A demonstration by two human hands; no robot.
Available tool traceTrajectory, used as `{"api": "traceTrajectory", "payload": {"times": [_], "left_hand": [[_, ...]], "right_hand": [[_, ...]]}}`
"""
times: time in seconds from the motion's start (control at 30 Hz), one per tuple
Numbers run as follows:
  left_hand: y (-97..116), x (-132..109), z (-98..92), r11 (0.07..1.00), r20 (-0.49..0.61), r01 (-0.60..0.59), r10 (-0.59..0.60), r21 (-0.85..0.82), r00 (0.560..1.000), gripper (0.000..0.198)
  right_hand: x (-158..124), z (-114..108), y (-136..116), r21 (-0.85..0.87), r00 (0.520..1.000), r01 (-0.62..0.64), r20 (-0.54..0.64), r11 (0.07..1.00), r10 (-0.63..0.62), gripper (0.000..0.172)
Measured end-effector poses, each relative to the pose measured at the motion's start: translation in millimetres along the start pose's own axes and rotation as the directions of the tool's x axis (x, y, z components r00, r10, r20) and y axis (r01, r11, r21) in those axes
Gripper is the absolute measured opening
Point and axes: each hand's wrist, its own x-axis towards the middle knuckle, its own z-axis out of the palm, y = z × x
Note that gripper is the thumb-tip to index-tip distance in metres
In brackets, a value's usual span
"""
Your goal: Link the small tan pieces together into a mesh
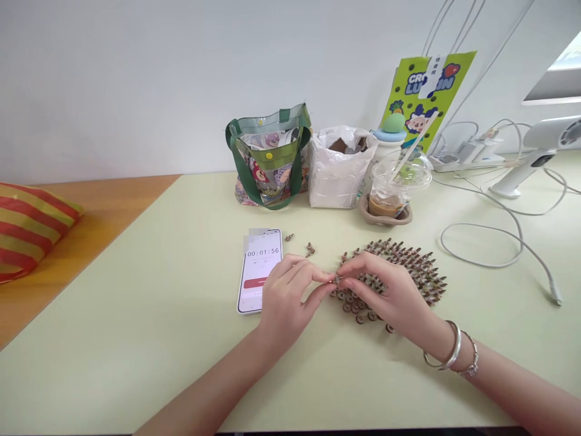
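My left hand and my right hand meet above the table, thumb and fingertips pinched on one small screw. Fingers cover most of it, so its exact shape is hard to see. Under and behind my right hand lies a dense cluster of brownish metal screws. Many stand with shanks up; at the near edge, round cross-slotted heads show. Two small groups of screws, one nearer and one farther, lie apart to the left. A phone showing a running time lies partly behind my left hand.
Along the back stand a clear green-handled bag, a white plastic bag, a bottle, an iced drink in a carton holder and a green paper bag. A white cable loops at right, near a white device.
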Motion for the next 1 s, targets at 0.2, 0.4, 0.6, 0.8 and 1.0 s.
{"api": "traceTrajectory", "payload": {"times": [0.2,0.4,0.6,0.8,1.0], "left_hand": [[3,1,-1.3,0.997,0.031,0.075,-0.074,-0.028,0.997,0.004],[5,2,-1.5,0.982,0.080,0.124,-0.136,0.143,0.987,0.006],[5,2,-3.2,0.984,0.104,0.075,-0.093,0.164,0.990,0.005],[4,1,-3.6,0.987,0.124,0.041,-0.061,0.157,0.990,0.005],[3,1,-3.6,0.981,0.109,0.003,-0.025,0.192,0.994,0.003]], "right_hand": [[3,-4,1,-0.039,1.000,0.012,0.007,0.999,-0.012,0.005],[8,-11,8,-0.249,0.999,0.025,-0.032,0.968,-0.034,0.008],[25,-17,24,-0.503,0.990,0.138,0.063,0.853,-0.123,0.009],[41,-9,23,-0.614,0.961,0.260,0.243,0.746,-0.135,0.011],[49,-7,18,-0.614,0.944,0.302,0.298,0.729,-0.140,0.013]]}}
